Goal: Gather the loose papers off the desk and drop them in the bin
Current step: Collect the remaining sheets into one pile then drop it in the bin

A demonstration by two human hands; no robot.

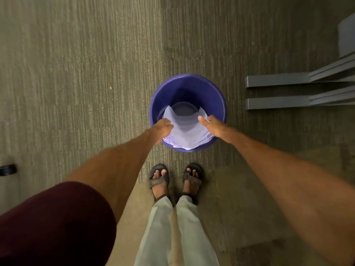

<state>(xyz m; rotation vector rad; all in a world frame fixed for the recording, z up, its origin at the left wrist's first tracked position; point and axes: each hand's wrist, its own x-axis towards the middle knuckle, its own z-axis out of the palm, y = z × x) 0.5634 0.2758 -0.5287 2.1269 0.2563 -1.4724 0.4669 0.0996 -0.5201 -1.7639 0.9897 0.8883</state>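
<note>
Maroon sleeve (pixel 55 223) and bare forearms reach down over a blue bin (pixel 187 89) on carpet.
A curved stack of papers (pixel 187 131) sits in the bin's mouth, left hand (pixel 162 129) and right hand (pixel 215 127) clasping its side edges, fingers curled around it.

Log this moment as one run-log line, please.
stage: drop | papers: bowed stack over bin | left hand, right hand: gripping sides | bin: on carpet

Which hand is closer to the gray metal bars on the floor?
The right hand. It holds the paper stack on the side toward the gray bars; the left hand grips the far side.
</note>
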